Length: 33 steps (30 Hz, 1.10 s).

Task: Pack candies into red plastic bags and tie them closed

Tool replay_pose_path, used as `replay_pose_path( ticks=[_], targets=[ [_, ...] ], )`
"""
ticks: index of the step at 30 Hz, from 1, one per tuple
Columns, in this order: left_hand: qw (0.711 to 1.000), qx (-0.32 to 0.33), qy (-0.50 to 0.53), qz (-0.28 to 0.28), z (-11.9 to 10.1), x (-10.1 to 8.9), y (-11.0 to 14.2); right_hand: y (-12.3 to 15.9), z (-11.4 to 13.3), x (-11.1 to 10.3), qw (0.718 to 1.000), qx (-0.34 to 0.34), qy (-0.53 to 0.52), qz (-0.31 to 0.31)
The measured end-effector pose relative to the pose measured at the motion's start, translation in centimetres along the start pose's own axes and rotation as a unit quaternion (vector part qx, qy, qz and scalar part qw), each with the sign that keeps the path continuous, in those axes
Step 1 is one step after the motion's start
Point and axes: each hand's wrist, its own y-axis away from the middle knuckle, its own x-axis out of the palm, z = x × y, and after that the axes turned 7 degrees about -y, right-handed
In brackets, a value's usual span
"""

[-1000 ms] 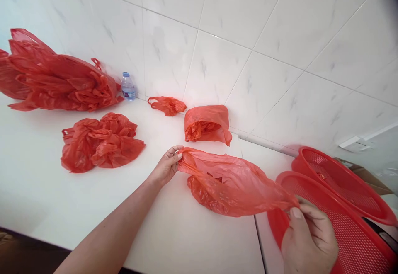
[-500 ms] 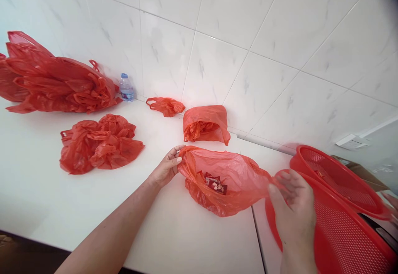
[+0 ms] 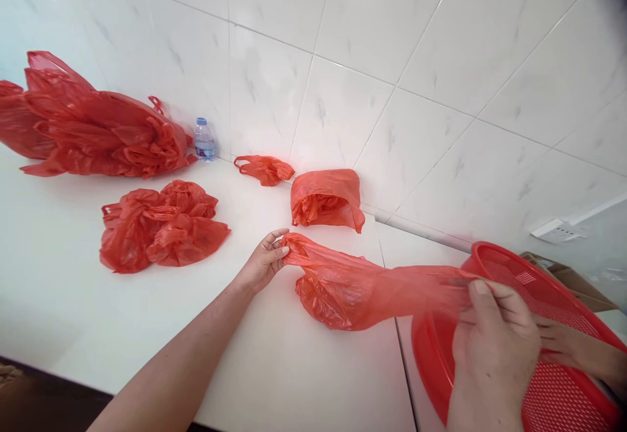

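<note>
A thin red plastic bag (image 3: pixel 353 288) is stretched sideways between my two hands, just above the white table (image 3: pixel 274 366). My left hand (image 3: pixel 267 262) pinches its left end between thumb and fingers. At the other end, my right hand (image 3: pixel 494 327) is closed on the bag's edge, over the near rim of a red basket. The mouth is drawn flat, so the contents of the bag are hidden from view. Its lower left part bulges and hangs close to the tabletop.
Behind stand a red bag stuffed with bags (image 3: pixel 327 197), a small crumpled bag (image 3: pixel 267 170) and a water bottle (image 3: pixel 204 139). Bunched red bags (image 3: pixel 161 226) and a large heap (image 3: pixel 108 131) lie left. Red mesh baskets (image 3: pixel 563 386) are right, with another person's hand (image 3: pixel 573 347) above them.
My right hand has pulled its end of the bag rightward, closing the wide mouth and hiding the dark packets inside. Another person's hand has reached in over the baskets from the right.
</note>
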Motion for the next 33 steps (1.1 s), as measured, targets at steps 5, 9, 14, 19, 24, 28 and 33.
replay_pose_path(
  ticks=[5,9,14,19,24,28,33],
  targets=[
    [1.0,0.01,0.026,-0.007,-0.1,0.0,0.1,1.2,1.2,0.5,0.995,-0.014,-0.082,0.058],
    [0.997,0.037,0.068,0.023,-0.5,-0.1,0.3,2.1,-0.1,0.4,0.987,0.019,-0.118,0.104],
    [0.998,0.032,-0.018,0.059,-0.8,0.5,0.5,3.2,-2.3,0.5,0.986,0.075,-0.016,0.147],
    [0.991,0.048,-0.082,0.095,-0.4,1.8,0.6,3.7,-3.1,1.5,0.96,0.127,-0.024,0.25],
    [0.987,0.019,-0.113,0.115,0.2,1.9,0.8,4.1,-3.1,3.7,0.962,0.121,0.031,0.242],
    [0.984,-0.009,-0.107,0.139,0.4,1.6,0.7,4.6,-4.5,4.7,0.96,0.138,-0.014,0.244],
    [0.986,-0.064,-0.102,0.115,0.7,1.2,0.8,4.8,-7.0,4.1,0.921,0.281,-0.041,0.268]
  ],
)
